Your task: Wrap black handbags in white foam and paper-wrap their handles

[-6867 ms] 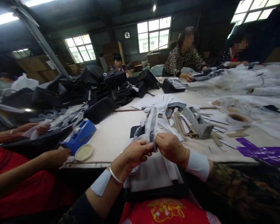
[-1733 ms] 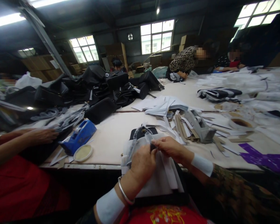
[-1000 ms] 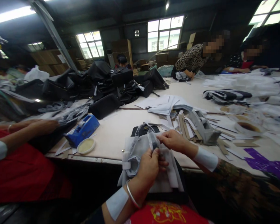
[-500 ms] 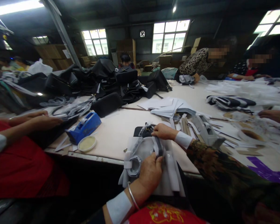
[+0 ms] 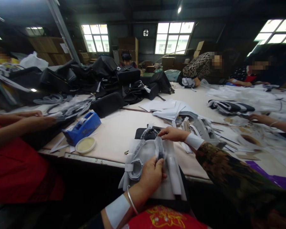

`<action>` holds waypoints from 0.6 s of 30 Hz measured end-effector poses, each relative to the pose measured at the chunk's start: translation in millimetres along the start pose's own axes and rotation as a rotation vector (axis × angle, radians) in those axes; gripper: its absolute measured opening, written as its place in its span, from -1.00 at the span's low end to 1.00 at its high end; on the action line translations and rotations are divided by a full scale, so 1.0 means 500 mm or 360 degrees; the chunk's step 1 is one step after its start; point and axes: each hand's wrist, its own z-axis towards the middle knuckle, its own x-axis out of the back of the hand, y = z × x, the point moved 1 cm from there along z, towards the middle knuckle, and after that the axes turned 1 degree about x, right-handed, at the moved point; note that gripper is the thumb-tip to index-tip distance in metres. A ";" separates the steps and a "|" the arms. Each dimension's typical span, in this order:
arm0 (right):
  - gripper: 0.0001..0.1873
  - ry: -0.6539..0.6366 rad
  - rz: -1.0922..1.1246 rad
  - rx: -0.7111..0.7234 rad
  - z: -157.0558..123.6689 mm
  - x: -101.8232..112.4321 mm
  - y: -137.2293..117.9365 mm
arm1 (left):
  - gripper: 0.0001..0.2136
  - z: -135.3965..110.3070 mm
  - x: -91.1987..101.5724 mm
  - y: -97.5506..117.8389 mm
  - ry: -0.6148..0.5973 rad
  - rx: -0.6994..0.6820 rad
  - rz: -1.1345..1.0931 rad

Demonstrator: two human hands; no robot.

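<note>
A black handbag lies at the table's front edge, close to my body, most of its face covered by a white foam sheet. Its strap is folded and wrapped in thin whitish film. My left hand is closed around the strap's lower part, thumb on top. At the strap's upper end my right hand pinches the film-wrapped fold. To the left, a wrapped ring-shaped piece and handle rest on the foam. A rolled piece of foam lies along the right side.
A blue tape dispenser and a round dish stand to the left. Black bags are heaped behind. Paper sheets, a grey tape dispenser and a purple strip lie rightward. Co-workers' hands work at both sides.
My right hand has shifted slightly to the right along the strap's top, and the wrapped fold stands more upright. My left hand keeps its hold. On the right, a co-worker's hand has moved left.
</note>
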 end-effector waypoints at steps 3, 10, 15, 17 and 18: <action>-0.65 -0.0076 0.0133 0.0059 -0.005 -0.001 0.005 | -0.72 0.002 -0.007 -0.009 -0.0084 0.0150 -0.0291; -0.72 0.0044 0.0009 0.0003 0.006 -0.023 -0.010 | -0.70 0.002 -0.004 -0.009 -0.0116 0.0069 -0.0238; -0.81 0.0084 -0.0296 -0.0101 0.018 -0.035 -0.026 | -0.76 0.002 0.001 -0.004 -0.0061 -0.0014 0.0093; -0.81 0.0133 -0.0384 -0.0182 0.020 -0.032 -0.026 | -0.76 0.000 0.003 -0.005 -0.0041 -0.0075 0.0234; -0.80 0.0165 -0.0415 -0.0217 0.020 -0.029 -0.026 | -0.77 -0.001 0.004 -0.005 -0.0033 -0.0114 0.0311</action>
